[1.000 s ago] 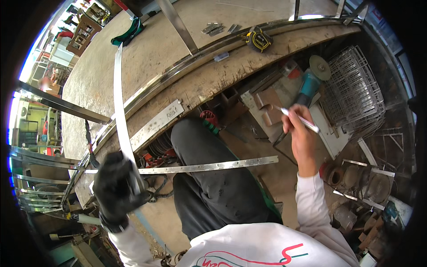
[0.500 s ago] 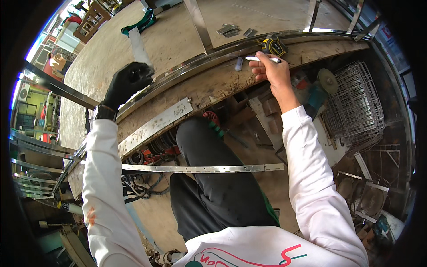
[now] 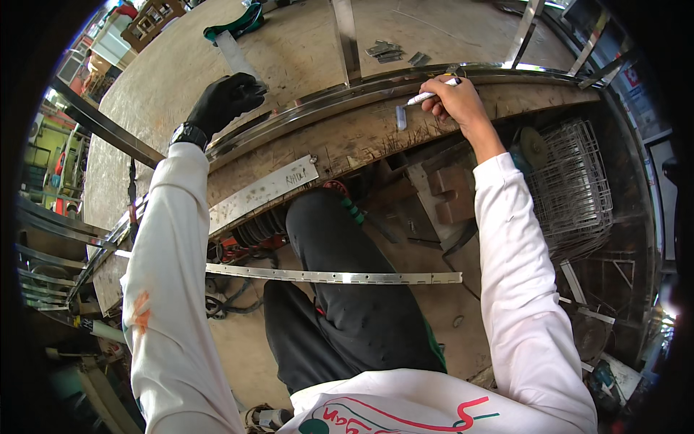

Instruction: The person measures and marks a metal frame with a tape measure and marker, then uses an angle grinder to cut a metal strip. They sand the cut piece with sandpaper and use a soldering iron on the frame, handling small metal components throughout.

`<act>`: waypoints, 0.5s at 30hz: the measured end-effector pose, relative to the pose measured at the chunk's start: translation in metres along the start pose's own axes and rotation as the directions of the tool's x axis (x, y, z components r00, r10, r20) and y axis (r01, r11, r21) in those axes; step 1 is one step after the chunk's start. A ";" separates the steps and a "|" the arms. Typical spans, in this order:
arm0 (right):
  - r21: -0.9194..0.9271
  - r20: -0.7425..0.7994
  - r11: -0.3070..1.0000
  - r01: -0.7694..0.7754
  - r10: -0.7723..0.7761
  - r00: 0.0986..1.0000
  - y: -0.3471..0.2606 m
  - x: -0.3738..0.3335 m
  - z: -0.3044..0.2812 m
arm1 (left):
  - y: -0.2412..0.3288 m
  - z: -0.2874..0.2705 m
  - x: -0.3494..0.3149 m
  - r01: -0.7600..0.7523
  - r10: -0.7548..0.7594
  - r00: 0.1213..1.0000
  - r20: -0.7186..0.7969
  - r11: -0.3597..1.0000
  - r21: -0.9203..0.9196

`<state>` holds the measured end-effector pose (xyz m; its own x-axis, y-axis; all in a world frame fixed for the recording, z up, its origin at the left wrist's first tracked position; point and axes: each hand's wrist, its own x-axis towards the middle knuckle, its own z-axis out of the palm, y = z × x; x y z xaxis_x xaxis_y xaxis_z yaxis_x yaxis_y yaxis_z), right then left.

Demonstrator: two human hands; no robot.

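Steel bars (image 3: 40, 253) at the far left, one below another. Farther in, a dark post (image 3: 108, 126) slanting down toward the bench (image 3: 159, 87). Next, a white left sleeve (image 3: 166, 311) stained orange, a black watch (image 3: 189, 135) at the cuff, and beyond, the left hand (image 3: 225, 103) in a black glove, fingers curled; impossible to tell between a grip and a mere touch. At those fingers, the near end of a metal strip (image 3: 235, 52), leading away to a dark green cloth (image 3: 237, 23). Nearer, on the bench's wooden edge, a pale plate (image 3: 264, 192) with dark marks. Across dark trousers (image 3: 347, 333), a long hinge (image 3: 332, 277), well apart from both hands. Past a steel upright (image 3: 347, 43), small metal pieces (image 3: 387, 50) on the bench. On the wooden edge, a clear piece (image 3: 401, 118), just beside the tip of a white pen (image 3: 425, 96). Around that pen, in a narrow pinch, the bare right hand (image 3: 461, 103). Farther right, below the bench, a grinder (image 3: 531, 148) partly behind the right sleeve (image 3: 520, 282), then wire racks (image 3: 575, 181).
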<state>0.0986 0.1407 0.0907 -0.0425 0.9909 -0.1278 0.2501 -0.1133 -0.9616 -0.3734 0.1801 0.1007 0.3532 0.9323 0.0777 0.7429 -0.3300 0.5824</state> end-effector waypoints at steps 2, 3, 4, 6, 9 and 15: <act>-0.096 0.065 0.995 -0.011 0.018 0.998 -0.010 0.005 -0.008 | -0.006 0.002 0.005 0.003 -0.003 1.000 0.022 1.000 0.005; -0.144 0.095 0.989 -0.016 0.030 0.995 -0.016 0.005 -0.010 | -0.006 0.005 0.008 0.002 -0.003 0.999 0.036 0.999 0.036; -0.172 0.109 0.985 -0.005 0.024 0.994 -0.019 0.004 -0.010 | -0.006 0.007 0.009 0.000 -0.003 0.999 0.050 0.998 0.067; -0.193 0.125 0.980 -0.040 0.065 0.990 -0.023 0.003 -0.006 | -0.006 0.012 0.008 -0.043 0.044 0.999 -0.001 0.980 0.195; -0.152 0.125 0.985 -0.081 0.100 0.987 -0.018 -0.002 -0.005 | -0.005 0.018 0.002 -0.080 0.099 0.993 -0.060 0.961 0.267; 0.041 0.142 0.987 -0.152 0.145 0.979 0.004 -0.012 -0.011 | 0.040 0.038 -0.012 0.003 0.236 0.854 -0.465 0.889 0.457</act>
<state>0.1112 0.1294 0.0911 -0.1424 0.9435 -0.2993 0.2138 -0.2659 -0.9400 -0.3261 0.1497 0.0924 0.2126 0.7867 0.5795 0.9218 -0.3582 0.1482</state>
